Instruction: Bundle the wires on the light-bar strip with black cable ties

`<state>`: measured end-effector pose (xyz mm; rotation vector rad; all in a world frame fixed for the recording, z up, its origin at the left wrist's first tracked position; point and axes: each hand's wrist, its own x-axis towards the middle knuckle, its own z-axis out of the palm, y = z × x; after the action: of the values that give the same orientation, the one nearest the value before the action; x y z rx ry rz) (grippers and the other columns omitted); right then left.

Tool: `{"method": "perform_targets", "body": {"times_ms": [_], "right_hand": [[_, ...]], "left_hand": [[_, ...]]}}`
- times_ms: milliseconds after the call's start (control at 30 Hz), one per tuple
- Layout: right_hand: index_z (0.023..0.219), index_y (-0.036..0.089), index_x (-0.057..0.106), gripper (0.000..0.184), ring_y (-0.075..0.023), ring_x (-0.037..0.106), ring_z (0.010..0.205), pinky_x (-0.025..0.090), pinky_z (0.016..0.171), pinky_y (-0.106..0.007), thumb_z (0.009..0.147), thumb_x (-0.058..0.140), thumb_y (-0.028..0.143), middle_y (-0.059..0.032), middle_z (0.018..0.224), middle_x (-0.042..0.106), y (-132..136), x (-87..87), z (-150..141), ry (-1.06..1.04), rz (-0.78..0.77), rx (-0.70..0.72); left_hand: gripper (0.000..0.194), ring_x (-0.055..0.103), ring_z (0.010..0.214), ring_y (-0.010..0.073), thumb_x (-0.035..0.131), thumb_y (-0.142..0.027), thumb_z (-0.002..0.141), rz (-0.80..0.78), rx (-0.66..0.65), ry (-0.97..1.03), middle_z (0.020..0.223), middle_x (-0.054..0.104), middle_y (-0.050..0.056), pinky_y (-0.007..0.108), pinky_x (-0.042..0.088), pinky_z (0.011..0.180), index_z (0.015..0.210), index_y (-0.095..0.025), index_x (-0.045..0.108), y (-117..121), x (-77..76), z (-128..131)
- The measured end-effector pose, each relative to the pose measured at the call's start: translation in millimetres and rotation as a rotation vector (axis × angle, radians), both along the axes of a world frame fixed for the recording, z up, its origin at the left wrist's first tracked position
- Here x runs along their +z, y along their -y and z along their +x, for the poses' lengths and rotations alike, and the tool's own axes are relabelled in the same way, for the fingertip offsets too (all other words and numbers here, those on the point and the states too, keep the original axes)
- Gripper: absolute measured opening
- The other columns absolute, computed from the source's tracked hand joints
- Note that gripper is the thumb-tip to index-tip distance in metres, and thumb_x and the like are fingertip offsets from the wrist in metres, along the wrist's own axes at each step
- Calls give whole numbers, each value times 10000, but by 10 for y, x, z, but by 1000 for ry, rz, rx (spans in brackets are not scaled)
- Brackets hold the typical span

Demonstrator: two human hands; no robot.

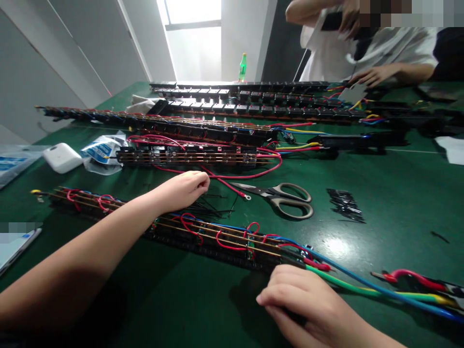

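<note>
A long black power strip assembly (221, 244) with copper bars and red wire loops lies across the green table in front of me. My left hand (184, 187) reaches over it, fingers curled in a pinch at a loose pile of thin black cable ties (213, 205). My right hand (300, 304) rests with fingers curled at the strip's near right end, where thick blue, green and red cables (362, 285) leave it. What each hand holds is hidden.
Scissors (282, 198) lie beyond the strip, a heap of black ties (344, 203) to their right. More strips (195, 157) line the far table. A white box (62, 157) and plastic bag (101, 152) sit left. Another person's hand (373, 75) works far right.
</note>
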<state>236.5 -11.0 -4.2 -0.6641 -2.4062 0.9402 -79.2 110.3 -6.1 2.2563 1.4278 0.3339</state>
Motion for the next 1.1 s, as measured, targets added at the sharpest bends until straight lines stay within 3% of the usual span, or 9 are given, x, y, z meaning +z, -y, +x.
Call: {"method": "perform_targets", "body": {"times_ms": [133,267,533,800,967,1100], "right_hand": [[979,191,666,219,-124,611,734,474,647,-226,918,514,45,-35,804,711,1,-12,1,-8,-9,-7],[952,187,672,209,-124,611,720,472,635,-225,922,511,57,-42,788,710,16,-14,9,-13,-2,-5],[961,184,685,225,-136,625,723,490,629,-244,930,498,64,-58,795,715,11,18,11,5,1,-15],[970,184,686,228,-136,627,722,497,633,-243,929,496,66,-55,797,716,-1,-10,-7,19,21,0],[986,188,682,228,-133,629,724,498,636,-238,921,508,55,-50,803,714,1,-25,1,8,21,2],[975,190,681,225,-135,630,723,501,640,-240,916,511,56,-49,796,711,3,-36,5,8,16,4]], "left_hand": [[102,544,785,149,522,-292,911,8,57,127,878,622,1,288,418,746,937,-213,582,47,65,28],[243,542,777,123,521,-385,935,50,158,313,955,630,7,261,458,724,1097,-228,611,74,119,33],[302,600,695,123,642,-440,859,27,300,488,815,698,33,249,491,639,961,-166,720,48,130,44],[248,676,751,156,679,-382,810,82,343,460,818,742,30,322,561,777,927,-172,738,29,35,45],[151,673,837,146,644,-243,792,124,286,398,939,742,22,313,552,851,908,-186,722,56,41,64],[135,656,818,132,653,-233,790,154,247,364,931,728,13,293,558,839,904,-187,709,64,52,68]]}}
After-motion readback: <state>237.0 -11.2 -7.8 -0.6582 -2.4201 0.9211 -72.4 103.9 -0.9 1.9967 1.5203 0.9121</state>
